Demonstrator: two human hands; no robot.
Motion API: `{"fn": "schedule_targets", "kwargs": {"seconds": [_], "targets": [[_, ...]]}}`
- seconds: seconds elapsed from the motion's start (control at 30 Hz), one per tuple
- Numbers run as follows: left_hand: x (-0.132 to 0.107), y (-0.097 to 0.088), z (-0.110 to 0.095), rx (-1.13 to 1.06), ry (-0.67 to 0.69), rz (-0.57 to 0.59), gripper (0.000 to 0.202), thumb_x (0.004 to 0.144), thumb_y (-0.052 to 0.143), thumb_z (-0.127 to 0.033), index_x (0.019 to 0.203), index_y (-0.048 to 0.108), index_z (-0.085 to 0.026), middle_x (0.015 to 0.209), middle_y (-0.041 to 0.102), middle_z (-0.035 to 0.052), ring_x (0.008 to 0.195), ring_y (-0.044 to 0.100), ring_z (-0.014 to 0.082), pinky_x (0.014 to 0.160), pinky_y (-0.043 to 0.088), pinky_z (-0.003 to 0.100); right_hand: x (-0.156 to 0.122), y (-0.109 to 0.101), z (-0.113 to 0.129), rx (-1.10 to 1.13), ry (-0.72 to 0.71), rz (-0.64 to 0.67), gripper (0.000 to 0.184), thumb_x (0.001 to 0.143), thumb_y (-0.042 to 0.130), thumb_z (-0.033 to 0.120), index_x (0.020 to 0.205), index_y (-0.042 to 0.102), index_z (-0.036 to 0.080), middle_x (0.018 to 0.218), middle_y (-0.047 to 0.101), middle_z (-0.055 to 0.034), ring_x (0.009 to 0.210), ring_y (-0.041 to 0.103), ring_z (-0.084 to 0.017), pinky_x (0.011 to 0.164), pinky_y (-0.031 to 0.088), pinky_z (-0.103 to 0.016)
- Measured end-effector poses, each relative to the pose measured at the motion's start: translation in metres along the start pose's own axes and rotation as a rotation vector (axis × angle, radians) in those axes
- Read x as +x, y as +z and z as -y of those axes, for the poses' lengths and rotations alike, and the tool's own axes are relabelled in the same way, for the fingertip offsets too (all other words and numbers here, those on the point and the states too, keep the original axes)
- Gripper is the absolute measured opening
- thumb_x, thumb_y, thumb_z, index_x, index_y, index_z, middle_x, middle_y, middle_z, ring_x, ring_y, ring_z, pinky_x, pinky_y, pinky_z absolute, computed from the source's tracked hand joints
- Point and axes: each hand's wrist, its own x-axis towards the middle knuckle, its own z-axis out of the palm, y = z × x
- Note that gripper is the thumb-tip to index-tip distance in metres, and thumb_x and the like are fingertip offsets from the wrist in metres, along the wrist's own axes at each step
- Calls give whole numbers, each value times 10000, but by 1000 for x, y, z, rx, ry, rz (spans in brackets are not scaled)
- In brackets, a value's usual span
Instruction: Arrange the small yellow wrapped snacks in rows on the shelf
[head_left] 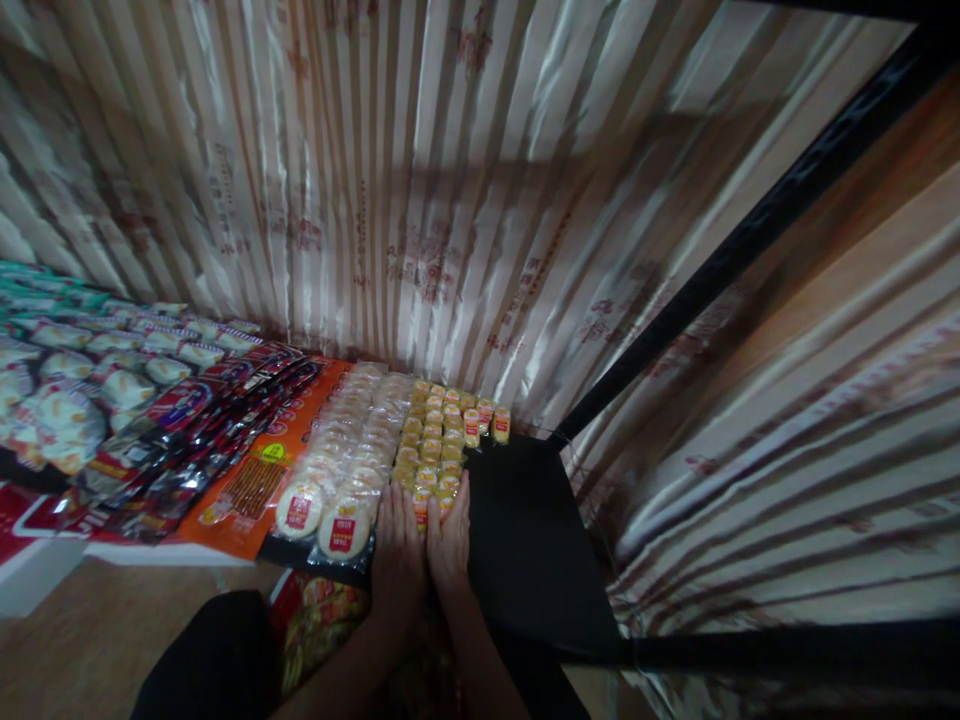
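Observation:
Small yellow wrapped snack packs [431, 450] with orange and red labels stand in rows on the black shelf [540, 540]. My left hand [397, 530] lies along the left side of the front packs, fingers stretched forward. On their right side is my right hand [450, 535], its fingers also straight and touching the packs. The nearest packs sit between the two hands, partly covered by the fingers. Just left of my left hand are rows of round white cakes [345, 530] in clear wrappers with red labels.
Farther left lie an orange snack bag [247, 480], dark red packets [202, 400] and white snack bags [124, 385]. A black metal post [720, 240] slants up at the right. Printed wrinkled sheeting [420, 200] hangs behind the shelf. More yellow packs [322, 620] sit below, near my knee.

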Motion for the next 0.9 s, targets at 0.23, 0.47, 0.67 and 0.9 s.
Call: {"fn": "schedule_targets", "kwargs": {"seconds": [0.23,0.47,0.67,0.9], "targets": [[0,1,-1,14,-23,-19,676,850,279,-38,1440,-50,-56,1481,198,232,1360,241,307,1009,445,458,0,-1,4,11,10,29,697,850,323,502,1412,226,103,1447,317,-175,1341,286,-288,1054,290,-471],[-2,-3,-2,8,3,-36,684,843,291,-38,1444,-36,-63,1493,176,217,1374,198,307,1014,442,456,-2,-2,2,-19,-9,35,689,858,303,501,1415,224,103,1461,292,-172,1354,258,-285,1062,270,-474],[-2,-10,-3,-22,93,5,661,843,316,-51,1441,37,-20,1495,151,237,1377,183,318,1029,420,447,-2,-4,1,44,23,53,687,870,256,521,1433,192,133,1492,237,-141,1375,206,-276,1082,224,-483],[2,-7,-8,-22,117,3,595,860,387,-144,1424,211,-75,1496,185,208,1380,160,344,1027,391,507,1,-11,-6,225,118,99,668,885,234,522,1453,142,182,1516,197,-102,1390,181,-235,1108,197,-451]]}}
